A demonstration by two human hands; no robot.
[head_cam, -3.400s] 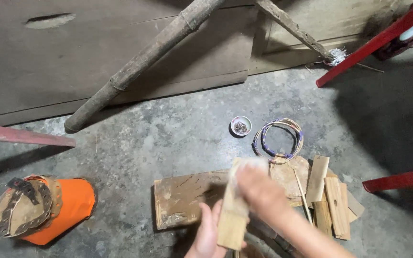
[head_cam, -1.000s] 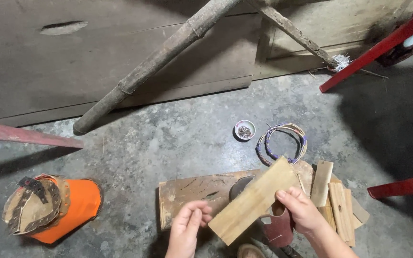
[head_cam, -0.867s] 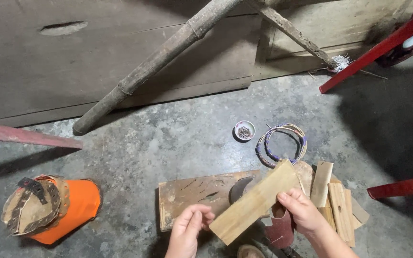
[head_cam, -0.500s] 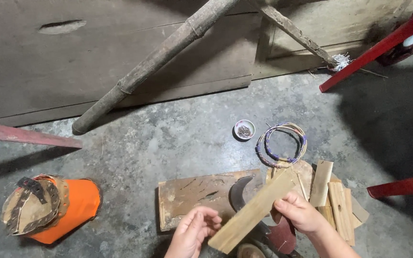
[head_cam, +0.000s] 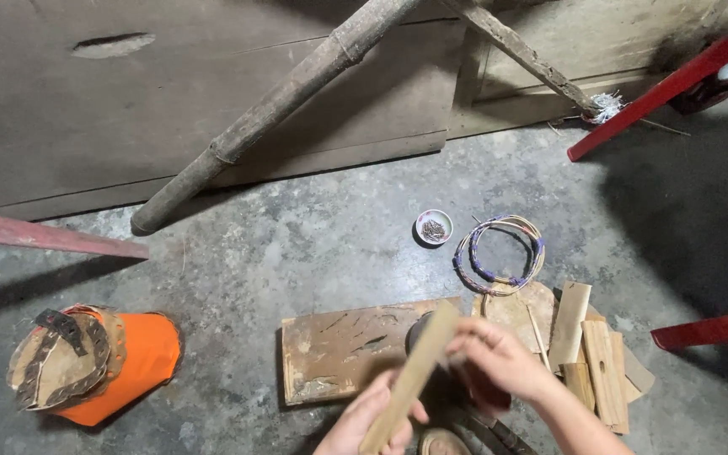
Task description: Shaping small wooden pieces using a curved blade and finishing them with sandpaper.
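Observation:
My left hand (head_cam: 370, 419) and my right hand (head_cam: 503, 362) both grip a long flat strip of pale wood (head_cam: 412, 377), turned edge-on and slanting from lower left to upper right. The left hand holds its lower end and the right hand its upper end. Under it lies a worn flat board (head_cam: 339, 347) on the concrete floor, with a dark round thing half hidden behind the strip.
Several cut wood pieces (head_cam: 593, 354) lie to the right, beside a coiled hoop (head_cam: 499, 254) and a small dish of nails (head_cam: 434, 227). An orange cone-shaped object (head_cam: 94, 364) lies at left. Bamboo poles (head_cam: 280, 105) lean on the wall; red bars (head_cam: 667, 84) cross at right.
The wood strip has turned from its broad face to edge-on and stands steeper. Both hands have shifted along it, the right one rising over its upper end.

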